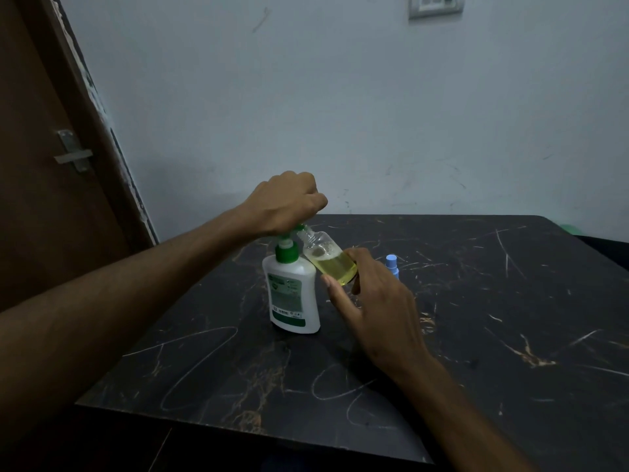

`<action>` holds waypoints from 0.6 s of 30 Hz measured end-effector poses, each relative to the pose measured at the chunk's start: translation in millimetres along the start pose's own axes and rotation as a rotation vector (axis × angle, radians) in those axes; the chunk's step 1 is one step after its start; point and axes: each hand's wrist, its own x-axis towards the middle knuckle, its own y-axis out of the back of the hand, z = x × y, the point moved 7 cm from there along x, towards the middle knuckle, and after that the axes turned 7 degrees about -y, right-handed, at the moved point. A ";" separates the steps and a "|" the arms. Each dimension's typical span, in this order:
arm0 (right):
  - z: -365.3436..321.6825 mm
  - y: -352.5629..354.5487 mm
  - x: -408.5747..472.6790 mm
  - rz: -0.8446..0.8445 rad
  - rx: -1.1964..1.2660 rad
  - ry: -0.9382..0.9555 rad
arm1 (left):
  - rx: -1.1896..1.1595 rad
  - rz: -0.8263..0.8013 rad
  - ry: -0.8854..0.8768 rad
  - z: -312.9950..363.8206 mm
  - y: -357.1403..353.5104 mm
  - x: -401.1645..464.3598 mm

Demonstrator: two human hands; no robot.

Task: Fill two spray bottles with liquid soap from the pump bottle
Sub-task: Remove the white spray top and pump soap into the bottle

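A white pump bottle [293, 294] with a green collar and label stands upright on the black marble table [476, 318]. My left hand [286, 202] sits curled on top of its green pump head, fingers bent over it. My right hand [371, 301] holds a small clear spray bottle [328, 258] without its cap, tilted so its open neck meets the pump spout. Yellow-green soap fills roughly its lower half, with foam above. A blue spray cap [392, 264] shows just behind my right hand; what lies below it is hidden.
A brown door [51, 165] with a metal latch stands at the left, close to the table's left corner. The pale wall runs behind the table's far edge. A wall switch plate [435, 5] is at the top. The table's near edge lies low in the view.
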 end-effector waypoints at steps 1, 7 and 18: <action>0.2 0.0 -0.2 0.000 -0.002 0.000 | -0.011 -0.002 -0.001 -1.5 -3.1 -0.4; -0.8 -0.5 -0.7 -0.005 -0.007 0.007 | 0.032 0.009 -0.006 -0.7 0.4 -2.5; -2.2 -0.5 -0.1 0.001 -0.011 0.009 | -0.001 0.011 0.014 -3.8 0.0 -4.8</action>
